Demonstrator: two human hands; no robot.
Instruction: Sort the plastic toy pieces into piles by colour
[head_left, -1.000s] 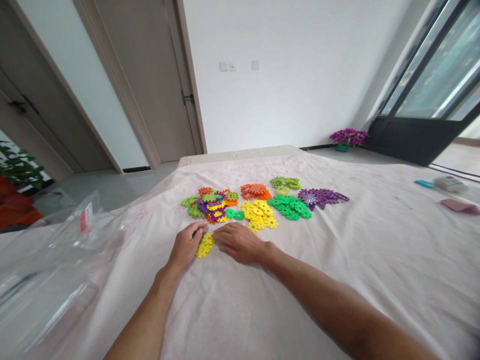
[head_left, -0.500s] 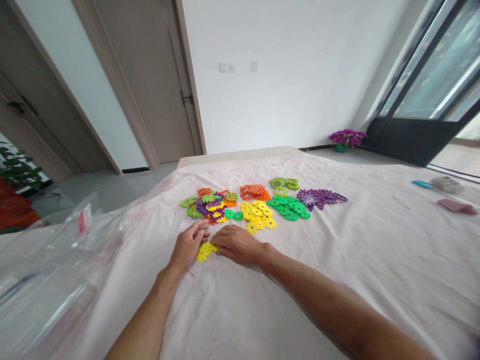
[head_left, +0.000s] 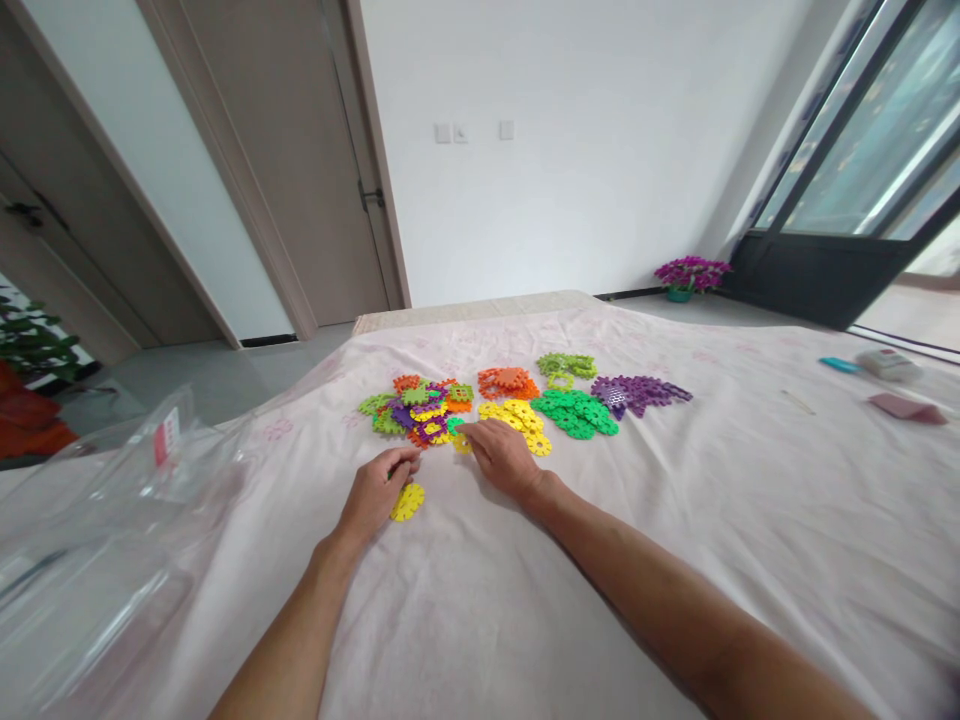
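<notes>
My left hand [head_left: 377, 490] rests on the cloth with its fingers curled together; a dark green bit shows at the fingertips, too small to name. A yellow notched plastic disc [head_left: 408, 502] lies flat against the near side of that hand. My right hand [head_left: 504, 455] reaches to the left edge of the yellow disc pile [head_left: 534, 422], closed on another yellow disc [head_left: 462, 443] under its fingertips. Partly covered by those fingers is a green disc [head_left: 454, 426]. Just beyond my left hand sits a mixed heap of orange, purple, green and yellow pieces [head_left: 416, 410].
Sorted piles of orange pieces [head_left: 508, 381], light green pieces [head_left: 566, 365], green discs [head_left: 576, 413] and purple pieces [head_left: 637, 394] lie on the pale cloth [head_left: 675, 500]. Clear plastic packaging [head_left: 112, 560] is at left. A pink cloth [head_left: 907, 408] and a blue item [head_left: 838, 365] lie far right.
My right hand has moved away from my left hand, forward and right to the yellow pile, carrying a yellow disc. My left hand stays nearly in place.
</notes>
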